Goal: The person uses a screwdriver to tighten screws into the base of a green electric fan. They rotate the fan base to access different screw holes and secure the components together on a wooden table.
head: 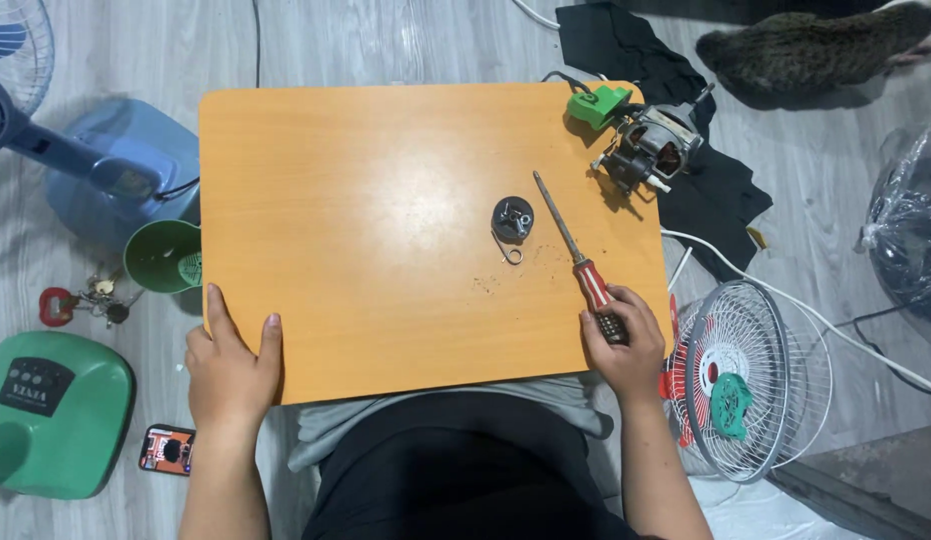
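Note:
An orange low table [366,200] lies across my lap. My left hand [229,365] rests flat on its near left corner, fingers spread, holding nothing. My right hand [626,345] lies at the near right edge with its fingers closed around the end of the handle of a red-handled screwdriver [576,255], whose shaft lies on the table pointing away. A small black round cap with screws in it [513,218] sits beside the shaft, with a wire clip [512,253] next to it. A fan motor with a green part [641,140] stands at the far right corner.
On the floor at the left are a blue fan base [116,165], a green cup [164,256], keys [86,298], a green fan housing [51,415] and a phone [167,449]. A white fan grille [736,380] and white cable [786,300] lie at the right, black cloth [716,195] beyond.

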